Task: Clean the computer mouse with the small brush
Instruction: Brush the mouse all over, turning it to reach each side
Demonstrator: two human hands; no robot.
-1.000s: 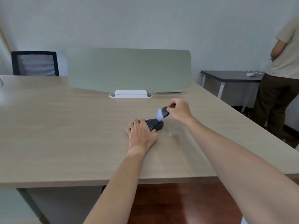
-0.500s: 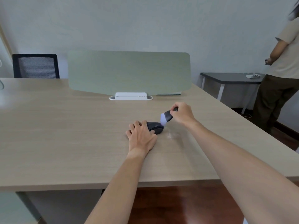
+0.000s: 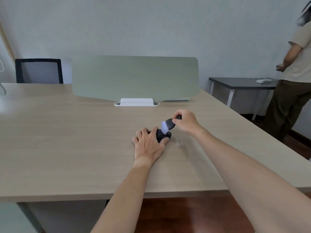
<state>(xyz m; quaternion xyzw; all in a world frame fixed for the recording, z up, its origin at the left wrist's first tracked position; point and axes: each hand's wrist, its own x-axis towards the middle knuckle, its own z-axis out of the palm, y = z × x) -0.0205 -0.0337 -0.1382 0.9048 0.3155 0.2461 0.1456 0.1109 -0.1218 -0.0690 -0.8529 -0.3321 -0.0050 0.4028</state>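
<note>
The left hand (image 3: 149,145) is lying flat on the wooden desk (image 3: 67,140) with the fingers spread, and it is pressing on the near side of the black mouse (image 3: 164,136); the thumb is curving around the right side of the mouse, so the hand is closing on it loosely and keeping it in place. The mouse is sitting just in front of this hand, partly hidden under the fingers.

The right hand (image 3: 185,121) is hovering beyond and to the right of the left hand; it is closing its fingers around the dark handle of the small brush (image 3: 168,126). The brush is tilting down and to the left from this hand, and its pale bristles are touching the top of the mouse.

Just to the right of the mouse, under the right wrist, a faint shiny mark (image 3: 180,143) is showing on the desk; I cannot tell what it is.

Beyond both hands a white holder (image 3: 136,102) is standing on the desk, and a pale green panel (image 3: 134,78) is sitting upright in it; a black chair (image 3: 39,71) is standing far to the left behind the desk.

Far to the right of the right hand another person (image 3: 292,84) is standing beside a dark side table (image 3: 239,83); a white object (image 3: 263,80) is lying on that table.
</note>
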